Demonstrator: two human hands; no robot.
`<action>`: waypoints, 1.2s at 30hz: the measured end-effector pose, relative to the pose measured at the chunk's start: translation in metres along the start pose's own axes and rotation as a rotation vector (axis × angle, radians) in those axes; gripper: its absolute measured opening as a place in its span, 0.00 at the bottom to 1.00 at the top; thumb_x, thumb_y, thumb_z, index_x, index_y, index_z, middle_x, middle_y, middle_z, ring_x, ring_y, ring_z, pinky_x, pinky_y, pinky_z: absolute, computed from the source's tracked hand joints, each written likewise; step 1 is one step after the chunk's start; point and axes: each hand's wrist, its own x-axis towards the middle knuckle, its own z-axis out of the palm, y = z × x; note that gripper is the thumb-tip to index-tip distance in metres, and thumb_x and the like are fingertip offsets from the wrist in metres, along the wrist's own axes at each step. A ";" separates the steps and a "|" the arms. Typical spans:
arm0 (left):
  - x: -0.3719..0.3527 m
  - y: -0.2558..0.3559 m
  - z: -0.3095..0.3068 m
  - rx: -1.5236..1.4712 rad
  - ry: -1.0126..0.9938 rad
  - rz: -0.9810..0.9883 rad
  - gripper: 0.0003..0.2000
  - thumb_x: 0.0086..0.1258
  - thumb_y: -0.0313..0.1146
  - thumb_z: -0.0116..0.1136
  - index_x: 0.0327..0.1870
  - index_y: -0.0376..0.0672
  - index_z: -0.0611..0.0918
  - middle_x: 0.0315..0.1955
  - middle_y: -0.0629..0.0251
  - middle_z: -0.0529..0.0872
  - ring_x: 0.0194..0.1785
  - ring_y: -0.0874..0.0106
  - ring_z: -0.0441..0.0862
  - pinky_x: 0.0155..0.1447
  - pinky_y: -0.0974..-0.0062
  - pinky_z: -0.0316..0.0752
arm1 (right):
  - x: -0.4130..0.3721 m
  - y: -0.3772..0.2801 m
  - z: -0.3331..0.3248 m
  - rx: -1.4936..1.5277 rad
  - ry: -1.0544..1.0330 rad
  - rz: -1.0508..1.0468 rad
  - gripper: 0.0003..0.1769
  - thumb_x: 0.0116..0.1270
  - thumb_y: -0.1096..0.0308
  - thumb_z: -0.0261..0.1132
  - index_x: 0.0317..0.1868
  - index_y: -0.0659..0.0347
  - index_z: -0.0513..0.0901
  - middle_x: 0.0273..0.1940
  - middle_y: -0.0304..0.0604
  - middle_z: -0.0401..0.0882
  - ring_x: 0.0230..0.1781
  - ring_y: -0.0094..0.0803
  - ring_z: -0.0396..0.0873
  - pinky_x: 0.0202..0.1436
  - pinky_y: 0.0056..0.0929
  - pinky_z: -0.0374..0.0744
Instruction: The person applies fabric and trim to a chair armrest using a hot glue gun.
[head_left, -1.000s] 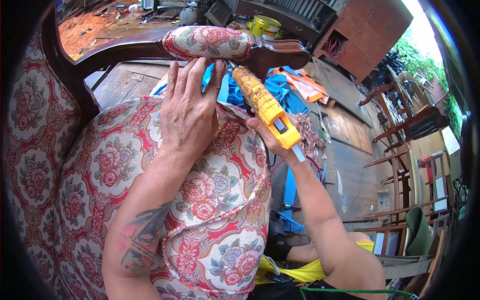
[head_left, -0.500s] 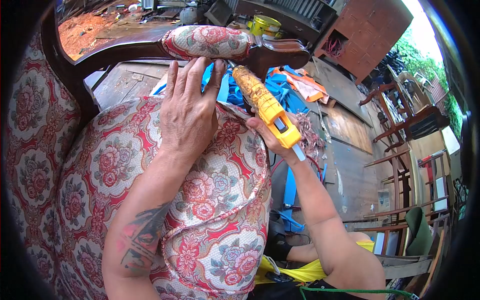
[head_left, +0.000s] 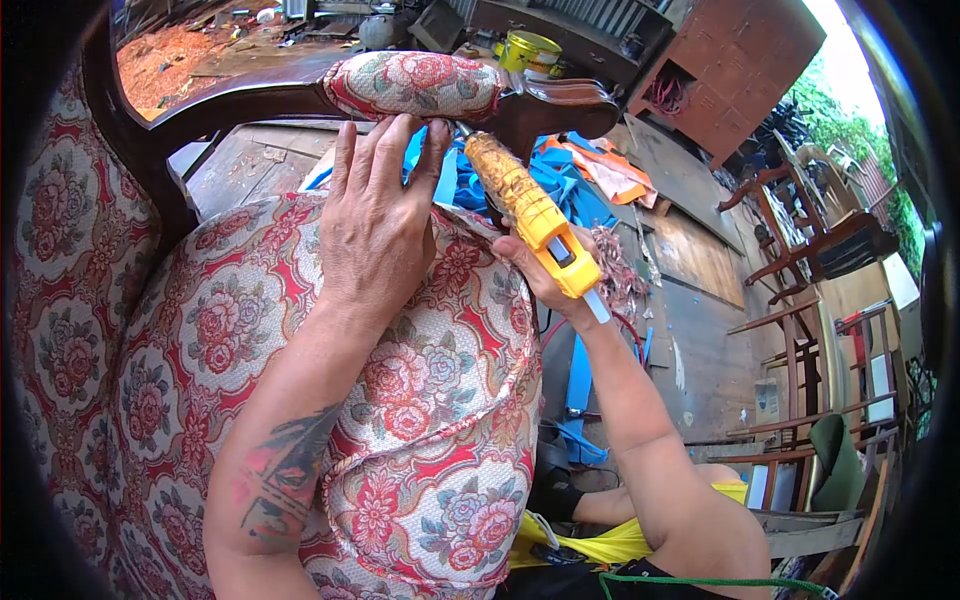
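Note:
My left hand (head_left: 380,235) reaches up with its fingers extended and apart, their tips against the lower edge of a floral armrest pad (head_left: 415,82). Its thumb is hidden. In my right hand (head_left: 540,285) is a yellow hot glue gun (head_left: 545,225), its barrel caked with brown residue. A pale glue stick (head_left: 597,306) pokes out of the back. The nozzle points up-left, beside my left index finger at the pad's underside. Dark carved wood forms the chair arm (head_left: 240,97). Below lies the matching floral seat cushion (head_left: 430,400), with cord piping across it.
Blue fabric (head_left: 575,190) and an orange piece of cloth (head_left: 615,170) lie on the floor beyond the arm. A yellow bucket (head_left: 530,52) stands behind. To the right are stacked wooden chair frames (head_left: 800,390); a brown cabinet (head_left: 735,75) is at the back.

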 end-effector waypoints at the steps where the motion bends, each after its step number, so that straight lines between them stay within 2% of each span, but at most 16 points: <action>1: 0.000 0.000 0.000 0.003 -0.005 0.001 0.38 0.61 0.26 0.67 0.79 0.40 0.80 0.73 0.52 0.76 0.81 0.56 0.73 0.93 0.47 0.54 | 0.000 -0.001 0.000 0.000 -0.001 0.000 0.19 0.66 0.60 0.86 0.48 0.62 0.90 0.38 0.44 0.92 0.31 0.40 0.92 0.34 0.35 0.85; 20: 0.000 0.001 0.001 -0.018 0.021 -0.004 0.37 0.61 0.25 0.66 0.79 0.41 0.80 0.72 0.52 0.76 0.80 0.56 0.74 0.92 0.46 0.56 | -0.001 -0.002 -0.001 -0.059 0.009 -0.015 0.20 0.69 0.57 0.84 0.49 0.62 0.90 0.39 0.44 0.93 0.33 0.41 0.92 0.36 0.35 0.87; 22: 0.001 0.002 0.000 -0.036 0.020 -0.023 0.34 0.71 0.22 0.60 0.81 0.49 0.79 0.73 0.52 0.77 0.80 0.54 0.75 0.90 0.44 0.60 | -0.001 -0.002 0.000 -0.054 0.006 -0.007 0.19 0.69 0.57 0.84 0.49 0.62 0.90 0.39 0.43 0.93 0.33 0.41 0.92 0.36 0.34 0.87; 36: 0.000 0.002 0.000 -0.037 0.024 -0.023 0.33 0.71 0.22 0.60 0.81 0.48 0.80 0.73 0.51 0.77 0.80 0.53 0.75 0.90 0.44 0.60 | -0.003 -0.002 0.002 0.012 0.053 0.036 0.18 0.70 0.57 0.84 0.47 0.62 0.89 0.37 0.44 0.92 0.31 0.41 0.90 0.33 0.35 0.85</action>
